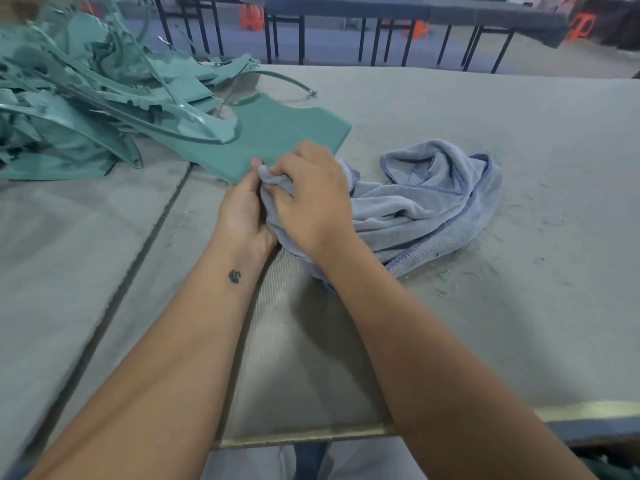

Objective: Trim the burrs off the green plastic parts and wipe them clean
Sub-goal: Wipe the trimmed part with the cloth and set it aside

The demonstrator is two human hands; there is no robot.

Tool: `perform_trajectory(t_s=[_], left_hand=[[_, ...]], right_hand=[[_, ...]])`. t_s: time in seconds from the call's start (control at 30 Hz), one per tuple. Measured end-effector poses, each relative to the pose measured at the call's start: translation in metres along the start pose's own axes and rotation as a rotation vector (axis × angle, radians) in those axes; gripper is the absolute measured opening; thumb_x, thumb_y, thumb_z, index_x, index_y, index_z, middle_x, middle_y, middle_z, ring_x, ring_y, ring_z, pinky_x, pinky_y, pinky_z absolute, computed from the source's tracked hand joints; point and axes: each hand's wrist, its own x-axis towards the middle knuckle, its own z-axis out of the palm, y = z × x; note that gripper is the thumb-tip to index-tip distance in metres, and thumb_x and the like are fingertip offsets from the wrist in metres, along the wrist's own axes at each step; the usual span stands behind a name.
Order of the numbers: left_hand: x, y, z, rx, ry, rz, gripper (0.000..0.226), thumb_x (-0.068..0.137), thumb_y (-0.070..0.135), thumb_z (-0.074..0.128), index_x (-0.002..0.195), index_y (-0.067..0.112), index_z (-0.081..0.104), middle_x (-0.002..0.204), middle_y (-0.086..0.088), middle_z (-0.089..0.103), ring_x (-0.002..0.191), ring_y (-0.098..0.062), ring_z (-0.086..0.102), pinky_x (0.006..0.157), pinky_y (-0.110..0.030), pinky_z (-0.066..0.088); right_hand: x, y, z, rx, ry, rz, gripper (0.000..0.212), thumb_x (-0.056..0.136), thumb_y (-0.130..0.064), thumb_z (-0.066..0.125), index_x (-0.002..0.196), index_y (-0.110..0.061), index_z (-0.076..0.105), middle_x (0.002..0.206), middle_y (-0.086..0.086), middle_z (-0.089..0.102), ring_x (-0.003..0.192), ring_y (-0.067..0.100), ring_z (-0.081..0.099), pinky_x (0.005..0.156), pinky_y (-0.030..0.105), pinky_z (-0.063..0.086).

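From the head view, the wiping step looks to be starting. The right hand (311,199) and left hand (242,206) both bunch the cloth (426,202), fingers curled into it. The green part (277,143) lies on the counter (485,109) just beyond the fingertips; next the cloth must cross its surface.

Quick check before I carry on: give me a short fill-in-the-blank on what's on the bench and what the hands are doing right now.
1. Both hands, the left hand and the right hand, grip the blue-grey ____.
2. The flat green part lies just ____ the hands, on the table.
3. The pile of green offcuts sits at the table's far ____ side.

Missing words: cloth; beyond; left
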Motion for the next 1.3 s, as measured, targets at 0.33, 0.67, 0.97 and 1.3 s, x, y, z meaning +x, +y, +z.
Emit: perform_trajectory(t_s=[0.33, 0.67, 0.97, 1.3], left_hand=[[0.002, 0.008, 0.000, 0.339, 0.169, 0.211, 0.018, 0.094, 0.015, 0.052, 0.111, 0.017, 0.061, 0.089, 0.003, 0.075, 0.074, -0.012, 0.073, 0.052, -0.024, 0.054], [-0.010, 0.010, 0.003, 0.204, 0.022, -0.007, 0.034, 0.089, 0.014, 0.046, 0.119, 0.009, 0.063, 0.105, -0.012, 0.073, 0.091, -0.032, 0.070, 0.081, -0.052, 0.055], [-0.003, 0.002, 0.002, 0.056, -0.014, 0.047, 0.049, 0.103, 0.048, 0.034, 0.100, 0.012, 0.067, 0.078, -0.005, 0.074, 0.073, -0.019, 0.073, 0.062, -0.029, 0.058], [0.001, 0.001, -0.002, 0.251, 0.037, 0.044, 0.045, 0.104, 0.038, 0.031, 0.091, 0.008, 0.062, 0.080, -0.009, 0.074, 0.077, -0.023, 0.072, 0.072, -0.034, 0.059]], right_hand=[[0.021, 0.059, -0.051, 0.081, 0.341, 0.647, 0.013, 0.093, -0.023, 0.053, 0.105, -0.019, 0.058, 0.103, 0.000, 0.063, 0.095, 0.021, 0.060, 0.082, 0.036, 0.046], [0.021, 0.027, -0.039, -0.018, 0.205, 0.235, 0.003, 0.090, -0.029, 0.060, 0.093, -0.029, 0.060, 0.095, -0.001, 0.055, 0.086, 0.017, 0.052, 0.065, 0.023, 0.035], [0.021, -0.009, -0.015, 0.084, -0.304, 0.046, 0.009, 0.089, -0.020, 0.059, 0.084, -0.017, 0.067, 0.089, 0.003, 0.067, 0.089, 0.025, 0.061, 0.078, 0.041, 0.047], [0.028, 0.042, -0.020, -0.310, -0.364, 0.288, 0.016, 0.090, -0.026, 0.052, 0.074, -0.024, 0.052, 0.080, 0.000, 0.057, 0.091, 0.025, 0.053, 0.074, 0.032, 0.040]])
